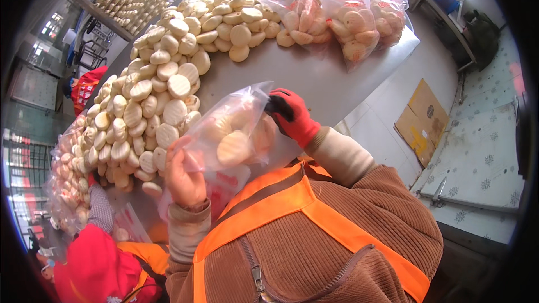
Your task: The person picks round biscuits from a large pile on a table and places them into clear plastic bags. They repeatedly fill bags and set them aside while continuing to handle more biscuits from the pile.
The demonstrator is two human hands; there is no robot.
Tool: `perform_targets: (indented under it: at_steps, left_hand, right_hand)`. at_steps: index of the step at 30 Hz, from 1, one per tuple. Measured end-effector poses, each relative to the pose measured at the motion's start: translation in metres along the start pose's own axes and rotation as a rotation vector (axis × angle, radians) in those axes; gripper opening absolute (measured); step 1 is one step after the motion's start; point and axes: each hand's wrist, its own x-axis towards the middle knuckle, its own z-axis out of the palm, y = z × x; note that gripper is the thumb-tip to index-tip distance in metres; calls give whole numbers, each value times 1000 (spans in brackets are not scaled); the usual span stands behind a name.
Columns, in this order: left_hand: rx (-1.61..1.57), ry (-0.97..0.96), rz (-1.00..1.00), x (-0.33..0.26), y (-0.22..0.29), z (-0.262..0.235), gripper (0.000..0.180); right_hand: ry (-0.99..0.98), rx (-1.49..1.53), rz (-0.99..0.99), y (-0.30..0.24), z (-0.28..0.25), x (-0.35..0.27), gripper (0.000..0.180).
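Note:
A clear plastic bag [224, 113] with several round flat bread buns [233, 148] inside is held up at the near edge of the metal table. My right hand [295, 116], in a red and black glove, grips the bag's right upper edge. My bare left hand [185, 175] is closed on the bag's left side, its fingertips partly hidden by the film. Just beyond my left hand begins a big heap of loose pale buns [175, 111]. Another plastic bag [222, 182] with red print lies below the held one, partly covered.
Filled bags of buns [355, 28] stand on the far right of the metal table [247, 76]. More bagged buns [67, 185] lie at the left. A co-worker in red [106, 269] reaches to the heap at lower left. Flattened cardboard [424, 120] lies on the floor at right.

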Motion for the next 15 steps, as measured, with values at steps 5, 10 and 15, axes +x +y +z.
perform_targets:
  at_steps: [5, 10, 15]
  left_hand:
    - [11, -209, -69, 4, -1, 29, 41]
    - [185, -354, -261, -4, -35, 38, 61]
    - [162, -328, -420, -9, -43, 22, 55]
  right_hand:
    - [242, 531, 122, -16, -44, -13, 32]
    - [469, 534, 198, 18, -94, -20, 24]
    - [854, 540, 120, 60, -135, 14, 14]
